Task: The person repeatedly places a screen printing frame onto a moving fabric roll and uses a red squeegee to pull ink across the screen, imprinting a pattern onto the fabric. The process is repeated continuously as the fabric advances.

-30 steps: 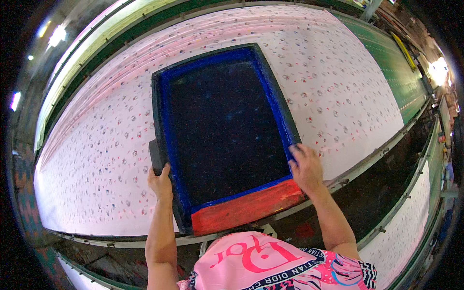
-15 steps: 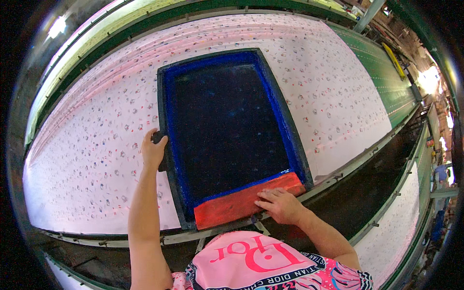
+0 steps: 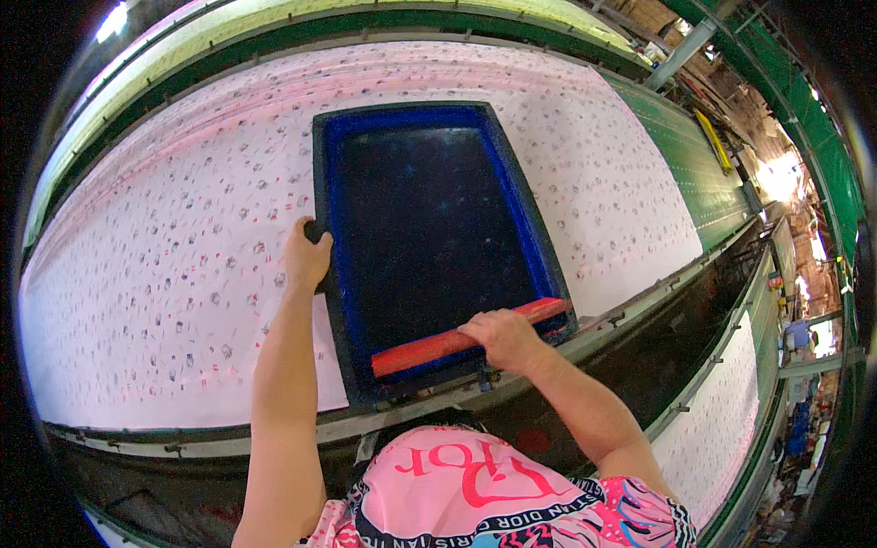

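A rectangular printing screen [image 3: 420,219], dark inside a blue and black border, lies on pale pink fabric [image 3: 174,228] scattered with small grey and red motifs. My left hand [image 3: 307,256] is closed on a dark handle at the screen's left side, thumb and fingers around it. My right hand [image 3: 502,338] grips a long red squeegee [image 3: 411,352], which stands narrow side up across the near end of the screen, inside the border. My right fingers curl over the bar's middle.
The fabric covers a long green table [image 3: 703,192] with a clamped metal rail [image 3: 621,315] along the near edge. A second fabric-covered table [image 3: 708,429] lies at lower right. A grey post [image 3: 681,55], yellow bar [image 3: 713,137] and cluttered shelving stand beyond, at right.
My right hand has moved from the screen's right edge onto the red squeegee, which has turned from lying broad side up to upright. My left hand has slid farther up the left side.
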Demonstrator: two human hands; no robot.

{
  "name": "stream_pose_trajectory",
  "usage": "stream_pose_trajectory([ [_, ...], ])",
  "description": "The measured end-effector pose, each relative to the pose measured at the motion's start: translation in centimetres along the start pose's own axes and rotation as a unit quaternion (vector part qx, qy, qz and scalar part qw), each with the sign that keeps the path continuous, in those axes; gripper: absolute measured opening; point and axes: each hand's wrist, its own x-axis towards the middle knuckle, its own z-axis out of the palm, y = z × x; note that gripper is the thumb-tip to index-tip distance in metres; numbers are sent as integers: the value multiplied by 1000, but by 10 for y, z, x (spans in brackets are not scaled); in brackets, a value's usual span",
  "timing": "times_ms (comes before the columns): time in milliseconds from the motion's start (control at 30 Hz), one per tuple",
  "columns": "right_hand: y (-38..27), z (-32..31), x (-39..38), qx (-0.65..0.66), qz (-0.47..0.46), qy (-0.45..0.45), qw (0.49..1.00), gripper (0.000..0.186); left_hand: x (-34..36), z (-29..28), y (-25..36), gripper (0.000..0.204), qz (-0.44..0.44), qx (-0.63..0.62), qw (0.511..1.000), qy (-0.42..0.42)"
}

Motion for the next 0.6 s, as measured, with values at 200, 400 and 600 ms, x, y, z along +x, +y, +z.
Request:
stream_pose_trajectory([
  [200, -19, 0, -17, 19, 23, -21, 999, 43, -1, 0, -5, 58, 5, 22, 1000, 6],
  [400, -20, 31, -20, -5, -13, 116, 993, 47, -9, 0, 8, 62, -15, 61, 998, 9],
  [600, 10, 27, 47, -35, -33, 173, 984, 46, -8, 0, 9, 61, 14, 144, 988, 52],
])
